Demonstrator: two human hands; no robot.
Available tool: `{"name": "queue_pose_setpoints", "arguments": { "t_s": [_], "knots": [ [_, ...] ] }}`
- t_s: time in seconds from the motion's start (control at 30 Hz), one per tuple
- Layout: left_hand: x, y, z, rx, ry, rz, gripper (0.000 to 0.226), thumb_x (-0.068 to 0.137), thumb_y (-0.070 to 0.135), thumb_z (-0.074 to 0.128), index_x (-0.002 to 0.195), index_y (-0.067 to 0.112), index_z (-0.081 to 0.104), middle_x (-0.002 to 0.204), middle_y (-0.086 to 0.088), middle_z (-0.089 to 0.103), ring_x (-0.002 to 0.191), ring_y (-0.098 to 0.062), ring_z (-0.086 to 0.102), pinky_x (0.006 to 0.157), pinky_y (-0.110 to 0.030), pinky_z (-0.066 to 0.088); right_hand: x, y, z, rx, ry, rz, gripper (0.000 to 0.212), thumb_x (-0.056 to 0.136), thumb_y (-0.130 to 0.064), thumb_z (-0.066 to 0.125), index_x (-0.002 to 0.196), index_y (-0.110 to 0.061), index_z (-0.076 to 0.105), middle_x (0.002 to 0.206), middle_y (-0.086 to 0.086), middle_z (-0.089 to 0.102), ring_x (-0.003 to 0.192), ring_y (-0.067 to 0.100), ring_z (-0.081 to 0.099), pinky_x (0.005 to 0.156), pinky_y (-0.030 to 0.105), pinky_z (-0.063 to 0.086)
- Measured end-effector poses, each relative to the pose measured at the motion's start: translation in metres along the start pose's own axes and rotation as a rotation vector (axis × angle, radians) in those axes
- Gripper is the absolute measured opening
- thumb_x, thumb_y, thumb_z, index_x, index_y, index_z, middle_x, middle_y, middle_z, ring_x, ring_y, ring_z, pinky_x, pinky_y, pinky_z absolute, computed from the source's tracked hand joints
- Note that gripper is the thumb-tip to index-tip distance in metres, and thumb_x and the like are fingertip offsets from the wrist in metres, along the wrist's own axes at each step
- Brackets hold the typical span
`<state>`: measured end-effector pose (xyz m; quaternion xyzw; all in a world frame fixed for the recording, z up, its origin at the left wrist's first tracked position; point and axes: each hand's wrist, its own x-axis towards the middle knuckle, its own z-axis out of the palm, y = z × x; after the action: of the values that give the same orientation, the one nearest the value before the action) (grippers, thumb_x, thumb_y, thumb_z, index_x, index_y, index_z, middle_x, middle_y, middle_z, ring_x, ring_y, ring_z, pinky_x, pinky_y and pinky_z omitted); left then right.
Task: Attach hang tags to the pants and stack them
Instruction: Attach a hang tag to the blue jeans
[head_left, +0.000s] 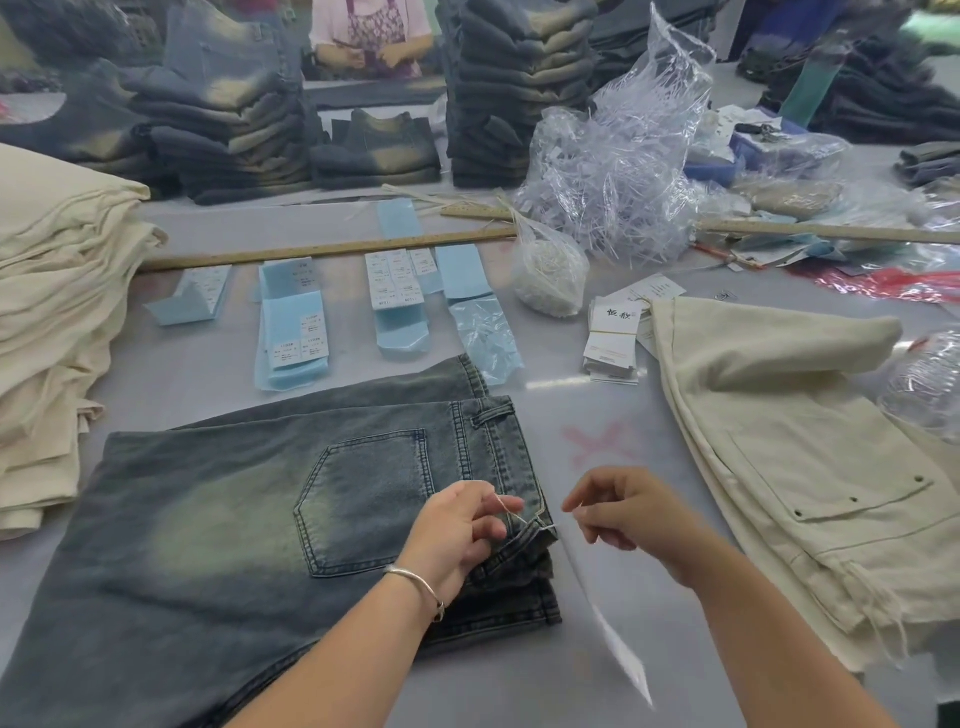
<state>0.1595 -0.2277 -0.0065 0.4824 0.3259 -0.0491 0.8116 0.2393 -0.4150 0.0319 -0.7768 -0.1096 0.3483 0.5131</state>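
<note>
**Tag string at the belt loop — handling notes**

Folded blue jeans (270, 519) lie near-centre on the grey desk (597, 415), back pocket up, waistband to the right. Left hand (457, 525) rests on the waistband, its fingers (506, 506) pinching a thin white string (511, 514) that runs to the belt loop (535, 527). Right hand (618, 512) sits just right of the loop, fingers pinched together; probably on the string's other end, too fine to confirm. A white hang tag (623, 660) trails blurred below it.

Judgement: denim heavy, limp, not slippery; lift by the folded waistband edge. String light and slack, needs fingertip pinch. Tag stiff card, light. Spare tags (610, 338) lie far right; cream pants (779, 441) on the right, stacked cream pants (52, 312) on the left.
</note>
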Motion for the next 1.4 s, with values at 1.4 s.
{"name": "queue_pose_setpoints", "arguments": {
  "t_s": [1.4],
  "knots": [
    [-0.027,0.016,0.016,0.44,-0.099,0.375,0.013,0.094,0.005,0.06,0.083,0.011,0.066,0.07,0.001,0.069,0.057,-0.009,0.06,0.051,-0.019,0.046,0.017,0.01,0.038,0.878,-0.017,-0.001,0.021,0.08,-0.009,0.06,0.088,0.003,0.074,0.066,0.01,0.06,0.045,0.01,0.049,0.041,0.016,0.039]
  ]
}}
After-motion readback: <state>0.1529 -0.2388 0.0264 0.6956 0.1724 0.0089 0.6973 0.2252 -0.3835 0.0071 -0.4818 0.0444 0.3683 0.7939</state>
